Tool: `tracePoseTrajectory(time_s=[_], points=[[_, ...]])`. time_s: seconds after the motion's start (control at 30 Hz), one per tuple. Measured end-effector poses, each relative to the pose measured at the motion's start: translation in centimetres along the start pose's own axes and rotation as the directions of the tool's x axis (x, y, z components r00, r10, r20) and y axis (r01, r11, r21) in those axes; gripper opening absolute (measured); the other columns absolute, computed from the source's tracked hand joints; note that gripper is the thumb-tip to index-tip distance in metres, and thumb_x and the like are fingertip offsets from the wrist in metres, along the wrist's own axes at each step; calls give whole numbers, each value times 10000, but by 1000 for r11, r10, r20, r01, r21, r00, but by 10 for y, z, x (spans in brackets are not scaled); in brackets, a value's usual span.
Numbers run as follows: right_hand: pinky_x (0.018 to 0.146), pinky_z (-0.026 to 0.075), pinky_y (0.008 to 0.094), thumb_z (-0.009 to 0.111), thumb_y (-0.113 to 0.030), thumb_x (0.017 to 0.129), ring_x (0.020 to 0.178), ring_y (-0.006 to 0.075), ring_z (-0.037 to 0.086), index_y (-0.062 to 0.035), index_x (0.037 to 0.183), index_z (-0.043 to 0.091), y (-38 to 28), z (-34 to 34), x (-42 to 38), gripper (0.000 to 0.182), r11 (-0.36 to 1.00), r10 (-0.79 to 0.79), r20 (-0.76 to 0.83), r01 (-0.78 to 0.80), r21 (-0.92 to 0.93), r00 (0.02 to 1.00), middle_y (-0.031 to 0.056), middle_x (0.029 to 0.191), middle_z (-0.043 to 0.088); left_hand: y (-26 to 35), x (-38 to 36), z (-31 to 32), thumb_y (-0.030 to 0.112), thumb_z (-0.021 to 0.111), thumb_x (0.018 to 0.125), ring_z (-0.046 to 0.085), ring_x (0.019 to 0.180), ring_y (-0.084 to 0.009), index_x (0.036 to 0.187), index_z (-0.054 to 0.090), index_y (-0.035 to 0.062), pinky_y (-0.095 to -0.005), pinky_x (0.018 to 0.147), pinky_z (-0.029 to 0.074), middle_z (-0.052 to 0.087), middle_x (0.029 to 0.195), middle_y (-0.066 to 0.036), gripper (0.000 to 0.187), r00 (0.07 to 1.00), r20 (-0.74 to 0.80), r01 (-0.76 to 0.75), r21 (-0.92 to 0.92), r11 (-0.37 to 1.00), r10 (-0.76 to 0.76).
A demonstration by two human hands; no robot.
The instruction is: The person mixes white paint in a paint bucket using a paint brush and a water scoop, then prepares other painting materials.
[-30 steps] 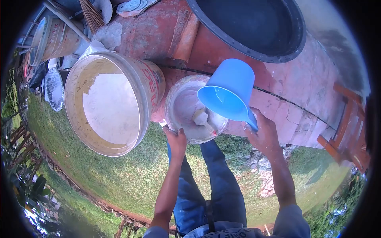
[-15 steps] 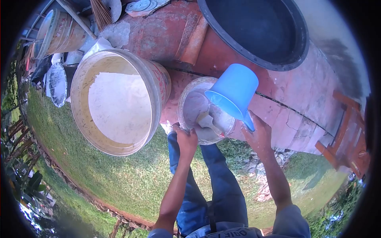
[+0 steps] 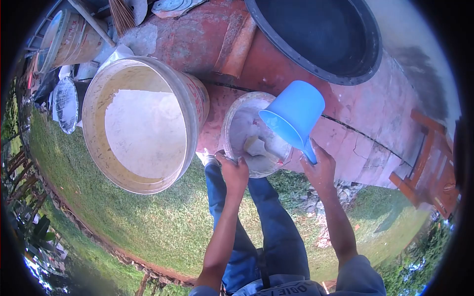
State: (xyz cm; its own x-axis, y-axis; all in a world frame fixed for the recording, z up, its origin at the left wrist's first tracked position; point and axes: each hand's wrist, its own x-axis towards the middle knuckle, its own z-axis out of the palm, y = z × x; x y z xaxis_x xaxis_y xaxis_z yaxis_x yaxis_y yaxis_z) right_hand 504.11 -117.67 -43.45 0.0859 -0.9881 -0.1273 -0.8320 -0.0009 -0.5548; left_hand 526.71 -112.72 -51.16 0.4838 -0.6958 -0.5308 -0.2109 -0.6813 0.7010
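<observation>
My right hand (image 3: 320, 167) is closed around the handle of a blue plastic water dipper (image 3: 299, 111). The dipper is tipped, its mouth facing down and left over a small pale bucket (image 3: 228, 129). Inside that bucket lies a paintbrush (image 3: 255, 146), partly sunk in a whitish, wet-looking mix. My left hand (image 3: 233, 170) grips the small bucket at its lower left edge, thumb near the rim. Whether liquid is running from the dipper is hard to make out.
A large bucket (image 3: 196, 106) holding a whitish substance stands left of the small one. A black basin (image 3: 321, 79) sits on the red ledge (image 3: 187, 47) behind. A wooden chair-like frame (image 3: 427, 165) is at right; another bucket (image 3: 74, 39) and a broom (image 3: 122, 17) are at upper left.
The view has shifted slightly. My right hand keeps the dipper tipped over the bucket, a little further right. Less of the paintbrush's handle shows in the mix.
</observation>
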Motion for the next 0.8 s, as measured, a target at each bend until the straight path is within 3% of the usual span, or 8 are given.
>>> tracePoseTrajectory(time_s=[0.03,0.1,0.23,0.6,0.7,0.77,0.8], points=[[677,526,394,721,-114,741,788,343,663,35,1207,577,0,0,-1,509,1000,18,5,-18,-3,1000,202,928,666,1,1,-1,31,583,815,566,1048,-497,1285,241,-149,-460,908,434,560,1068,-376,608,1000,-1,1,-1,1000,-1],[675,526,393,723,-105,733,784,340,662,35,1209,578,0,0,-2,517,999,33,12,-33,-3,999,199,923,665,4,1,-5,-20,539,804,588,1067,-410,1304,231,-123,-402,939,423,559,1124,-320,596,997,60,55,-1,999,-54],[670,525,389,722,-97,729,773,336,659,30,1210,581,-2,-1,-2,517,999,38,1,-38,6,999,193,902,662,0,4,-5,-23,538,804,598,1046,-414,1298,242,-111,-408,916,437,570,1099,-317,583,999,39,-9,-15,1000,10],[653,516,393,731,-95,723,752,343,648,30,1199,592,-3,0,-2,512,999,28,-6,-28,20,1000,193,877,655,11,1,-8,-13,534,811,588,1058,-429,1346,173,-150,-415,906,435,556,1102,-345,660,998,47,50,22,999,-51],[645,515,377,727,-88,733,729,317,662,41,1199,590,-2,0,-1,503,999,33,-6,-33,33,999,204,876,660,17,2,-10,-11,536,811,590,1050,-432,1367,144,-157,-410,902,439,553,1102,-351,696,990,79,116,30,993,-118],[605,491,305,707,-67,776,677,188,644,54,1203,585,-1,0,0,460,962,152,48,-159,221,987,160,850,673,14,2,-9,-12,535,811,593,1042,-435,1354,167,-154,-414,900,441,557,1097,-350,671,996,56,69,49,996,-71],[605,491,305,707,-67,776,677,188,644,54,1203,585,-4,0,0,460,962,152,48,-159,221,987,160,850,673,12,2,-8,-13,534,811,596,1034,-438,1342,191,-151,-418,897,443,560,1092,-350,647,999,35,21,71,997,-23]])
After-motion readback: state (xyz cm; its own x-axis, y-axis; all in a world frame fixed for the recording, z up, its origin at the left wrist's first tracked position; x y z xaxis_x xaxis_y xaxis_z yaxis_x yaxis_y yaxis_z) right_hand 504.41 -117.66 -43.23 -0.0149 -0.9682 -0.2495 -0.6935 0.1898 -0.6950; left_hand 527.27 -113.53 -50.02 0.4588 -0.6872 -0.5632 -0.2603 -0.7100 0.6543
